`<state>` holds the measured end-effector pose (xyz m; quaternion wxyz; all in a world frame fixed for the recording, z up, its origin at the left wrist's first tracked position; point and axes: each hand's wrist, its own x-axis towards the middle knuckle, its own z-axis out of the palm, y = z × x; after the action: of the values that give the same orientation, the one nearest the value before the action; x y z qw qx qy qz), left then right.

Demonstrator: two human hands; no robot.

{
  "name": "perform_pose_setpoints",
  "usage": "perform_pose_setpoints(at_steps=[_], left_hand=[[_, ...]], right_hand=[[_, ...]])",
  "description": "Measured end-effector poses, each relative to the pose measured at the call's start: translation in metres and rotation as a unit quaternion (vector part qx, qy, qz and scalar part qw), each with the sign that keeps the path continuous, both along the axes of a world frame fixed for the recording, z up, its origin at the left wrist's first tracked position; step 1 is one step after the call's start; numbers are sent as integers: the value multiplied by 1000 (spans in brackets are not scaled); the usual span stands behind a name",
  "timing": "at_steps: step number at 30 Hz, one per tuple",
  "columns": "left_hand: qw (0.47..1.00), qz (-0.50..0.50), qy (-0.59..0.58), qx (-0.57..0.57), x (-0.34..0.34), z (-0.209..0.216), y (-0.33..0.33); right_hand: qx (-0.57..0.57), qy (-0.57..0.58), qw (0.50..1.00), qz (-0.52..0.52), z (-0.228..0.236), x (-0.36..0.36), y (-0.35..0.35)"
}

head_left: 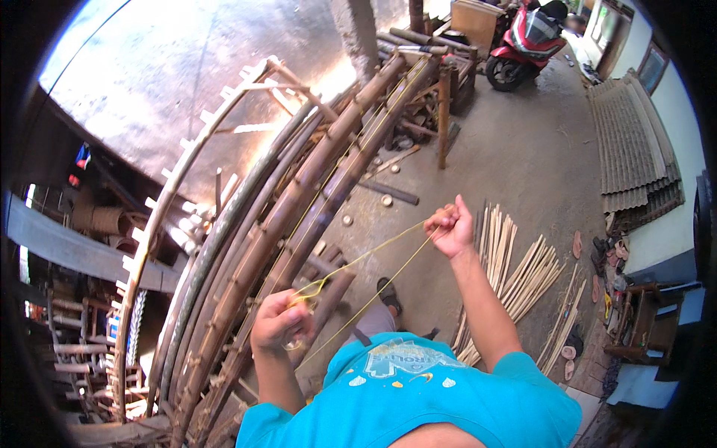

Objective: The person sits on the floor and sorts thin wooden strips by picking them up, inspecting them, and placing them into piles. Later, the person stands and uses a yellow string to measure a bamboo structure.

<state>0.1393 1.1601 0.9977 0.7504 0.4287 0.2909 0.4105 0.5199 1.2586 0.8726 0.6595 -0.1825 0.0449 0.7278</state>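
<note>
My left hand [281,324] is closed around a yellow string [377,248], with loops of it showing at the fingers. Out to the right, my right hand [452,228] pinches the same string, thumb pointing up. Two strands run between the hands; the lower one slants down past my left forearm. Beside my left hand lie long brown bamboo poles [305,179], side by side and slanting away from me. A yellow line also stretches along these poles. What else my left fingers may hold is hidden.
Thin split bamboo sticks [532,278] lie on the floor to the right. A curved bamboo frame [173,179] with pegs stands left. Farther off are a red motorbike [529,41] and stacked corrugated sheets [635,149]. Sandals [577,245] and a wooden shelf [648,319] line the right wall.
</note>
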Motion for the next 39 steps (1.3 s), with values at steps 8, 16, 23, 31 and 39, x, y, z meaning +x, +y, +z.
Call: perform_pose_setpoints(at_steps=[8, 16, 23, 31, 39], left_hand=[[996, 36, 20, 82, 47, -3, 149], [963, 257, 47, 64, 43, 27, 245], [892, 376, 250, 22, 86, 5, 314], [777, 392, 493, -13, 162, -53, 390], [560, 493, 665, 27, 216, -167, 409]], right_hand=[[97, -137, 985, 31, 82, 81, 189], [76, -84, 993, -26, 73, 229, 381], [49, -51, 992, 102, 69, 226, 548], [21, -452, 891, 39, -20, 283, 690], [82, -873, 473, -81, -29, 275, 688]])
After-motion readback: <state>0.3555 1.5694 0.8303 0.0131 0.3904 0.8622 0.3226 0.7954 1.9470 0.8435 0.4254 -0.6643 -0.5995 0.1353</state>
